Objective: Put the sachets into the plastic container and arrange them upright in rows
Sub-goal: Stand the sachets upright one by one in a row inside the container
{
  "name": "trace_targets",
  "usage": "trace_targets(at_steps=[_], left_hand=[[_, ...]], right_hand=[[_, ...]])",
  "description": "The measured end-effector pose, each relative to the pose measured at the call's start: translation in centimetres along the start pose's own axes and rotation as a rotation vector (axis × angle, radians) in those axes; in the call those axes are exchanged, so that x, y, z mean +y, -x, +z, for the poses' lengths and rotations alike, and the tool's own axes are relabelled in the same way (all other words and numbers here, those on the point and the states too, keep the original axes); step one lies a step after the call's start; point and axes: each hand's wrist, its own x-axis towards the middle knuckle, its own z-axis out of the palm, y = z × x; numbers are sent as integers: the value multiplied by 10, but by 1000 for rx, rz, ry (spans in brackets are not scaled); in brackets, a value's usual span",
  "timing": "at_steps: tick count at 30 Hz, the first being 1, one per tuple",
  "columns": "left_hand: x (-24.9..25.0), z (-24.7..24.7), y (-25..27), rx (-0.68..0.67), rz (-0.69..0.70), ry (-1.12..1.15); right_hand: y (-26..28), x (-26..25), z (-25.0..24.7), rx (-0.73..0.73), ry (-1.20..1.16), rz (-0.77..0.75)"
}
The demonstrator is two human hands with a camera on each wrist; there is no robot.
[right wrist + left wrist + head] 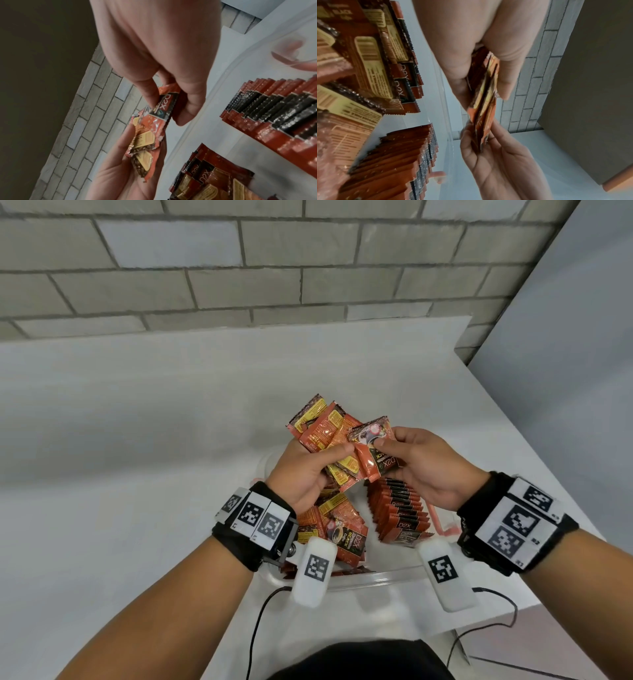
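Observation:
Over the clear plastic container [376,575], my left hand [337,455] grips a fanned bunch of several orange sachets [318,433], thumb on top. My right hand [390,457] pinches one sachet [371,440] at the bunch's right side, printed face up. In the left wrist view the bunch [484,88] sits edge-on between thumb and fingers. The right wrist view shows the pinched sachet [164,104] between thumb and fingertips. A row of upright sachets [400,508] stands in the container's right part. Loose sachets [339,529] lie piled in its left part.
The container rests on a white table [137,474] against a grey brick wall [239,268]. The table's right edge [534,440] runs close to the container. A pink latch [442,529] sits on the container's right side. Two black cables [260,611] hang by my body.

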Motion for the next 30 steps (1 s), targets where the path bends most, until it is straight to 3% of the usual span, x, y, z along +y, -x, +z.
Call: trace_targets(at_steps=[4,10,16,22,24,30], left_hand=[[1,-3,-2,35,-89,221],[7,-10,-3,110,-36,359],[4,-14,-7,154,-3,474],[1,0,-2,161,-9,216],[0,0,0,134,-16,224],[2,-9,6,90,1,85]], right_hand=[[-3,-3,-4,55,-64,9],[-4,-3,-11,176,-218,4],[0,2,-1,81,-250,-9],[-1,10,12,39,-176,37],[-1,10,12,37,-146,39],[5,4,2,74,-142,-50]])
